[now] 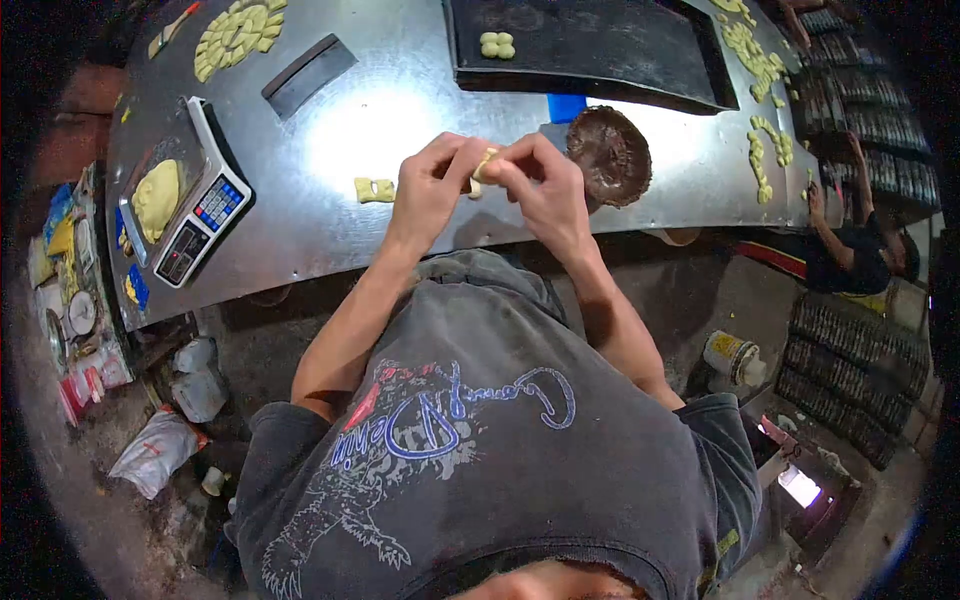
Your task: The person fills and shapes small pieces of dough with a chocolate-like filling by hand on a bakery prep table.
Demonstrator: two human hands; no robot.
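Observation:
Both hands meet over the metal table's near edge, pinching a small piece of pale yellow dough [484, 165] between their fingertips. My left hand [432, 185] comes from the left and my right hand [545, 185] from the right, fingers closed on the same piece. A bit of dough shows just below the fingertips. Left of my left hand lie a few small dough pieces [375, 190] side by side. Right beside my right hand stands a round bowl [608, 157] with a brown, sticky-looking inside.
A black tray [600, 45] holds a cluster of dough balls [497, 45]. On the left are a scale [205, 205] with a dough lump [156, 200], a scraper [309, 76] and a ring of dough pieces [240, 38]. Dough rows [758, 160] and another person [860, 245] are at right.

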